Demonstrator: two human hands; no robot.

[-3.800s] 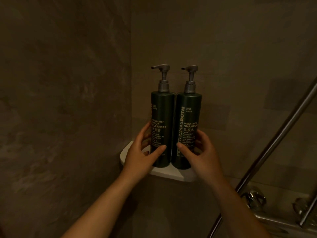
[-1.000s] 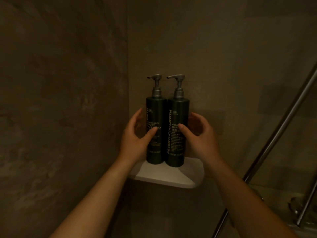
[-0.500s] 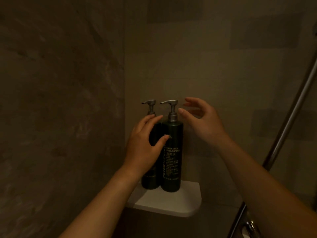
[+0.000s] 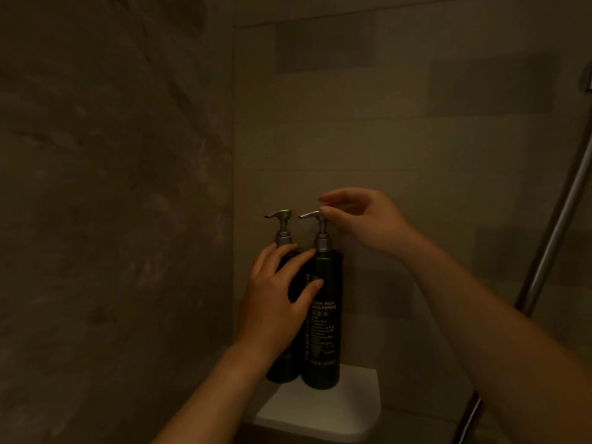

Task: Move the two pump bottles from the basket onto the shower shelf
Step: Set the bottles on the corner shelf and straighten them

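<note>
Since the frame half a second back, the right hand has closed in on the pump head of the shampoo bottle; its thumb and forefinger now sit at the back end of that pump, thumb tip touching or all but touching it, the grip narrow, like a pinch. Whether it truly clamps the pump I cannot tell. The left hand has kept its place on the bottles, and the view has tilted up a little, so the bottles sit lower in the picture.

Both dark green pump bottles stand upright and side by side, touching, on the white corner shelf at about 6 o'clock from the picture's middle. The left bottle stands at 9 o'clock of the shampoo bottle and is mostly hidden behind the left hand; its silver pump shows above the fingers. Both spouts point toward 9 o'clock.

The left hand lies spread and flat across the left bottle's front, fingers up at its shoulder, thumb reaching onto the shampoo bottle's label; a wide, loose grip, pressing rather than wrapping. A metal shower rail runs slantwise at 3 o'clock, well apart from the shelf. Dim brown tiled walls meet in the corner behind the bottles.
</note>
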